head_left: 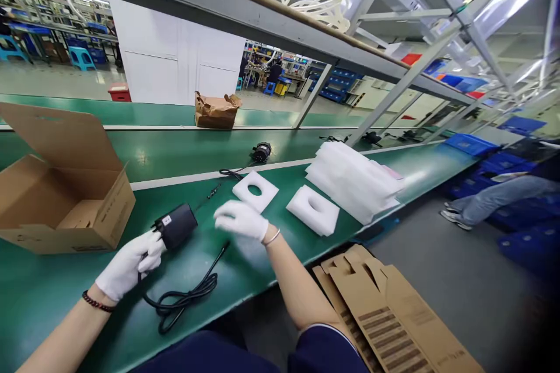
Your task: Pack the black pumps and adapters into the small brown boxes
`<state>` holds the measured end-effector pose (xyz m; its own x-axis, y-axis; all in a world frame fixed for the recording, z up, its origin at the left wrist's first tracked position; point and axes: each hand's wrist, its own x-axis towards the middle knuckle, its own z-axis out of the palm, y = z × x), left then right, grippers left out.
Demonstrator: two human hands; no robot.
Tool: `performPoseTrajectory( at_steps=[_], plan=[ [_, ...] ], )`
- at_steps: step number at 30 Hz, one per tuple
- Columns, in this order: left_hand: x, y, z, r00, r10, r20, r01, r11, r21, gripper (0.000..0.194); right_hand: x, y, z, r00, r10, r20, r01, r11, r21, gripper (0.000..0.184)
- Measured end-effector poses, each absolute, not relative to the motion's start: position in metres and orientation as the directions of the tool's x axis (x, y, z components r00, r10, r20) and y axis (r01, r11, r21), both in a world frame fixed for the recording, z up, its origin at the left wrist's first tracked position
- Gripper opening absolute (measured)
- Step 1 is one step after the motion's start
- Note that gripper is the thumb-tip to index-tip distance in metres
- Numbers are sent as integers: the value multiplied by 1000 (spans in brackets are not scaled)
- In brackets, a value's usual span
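Note:
My gloved left hand grips a black cylindrical motor by its near end, holding it above the green bench. A black cable runs from beneath that hand and lies loosely coiled on the bench top. Over the bench, my gloved right hand has its fingers stretched out and nothing in them. Just beyond it lies a white foam pad with a round hole. A thicker white foam block, also holed, rests to its right.
An open cardboard box stands at the left. White foam sheets are piled at the right. Another black motor and a brown paper bag sit farther back. Flattened cartons lean below the bench edge. A metal shelf crosses overhead.

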<state>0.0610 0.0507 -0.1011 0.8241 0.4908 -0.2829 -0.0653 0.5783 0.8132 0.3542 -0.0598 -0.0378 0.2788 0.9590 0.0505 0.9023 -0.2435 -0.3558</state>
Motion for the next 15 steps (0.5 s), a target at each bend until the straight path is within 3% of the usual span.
performPoseTrajectory(
  at_steps=[5,9,12,15],
  plan=[
    [63,27,-120,867,383,-319,128,449,885,51,426,-36,-59,597,801,-49,763,-586,-274,55],
    [58,15,-122,818,395,-418,345,245,906,47,455,-22,-67,736,660,-151,614,-745,-261,42],
    [57,12,-122,712,387,-586,604,90,792,50,486,6,-48,787,607,-110,564,-779,-274,50],
    [65,7,-120,647,473,-598,732,-165,661,39,521,55,-29,814,581,-32,535,-769,-351,67]
  ],
)
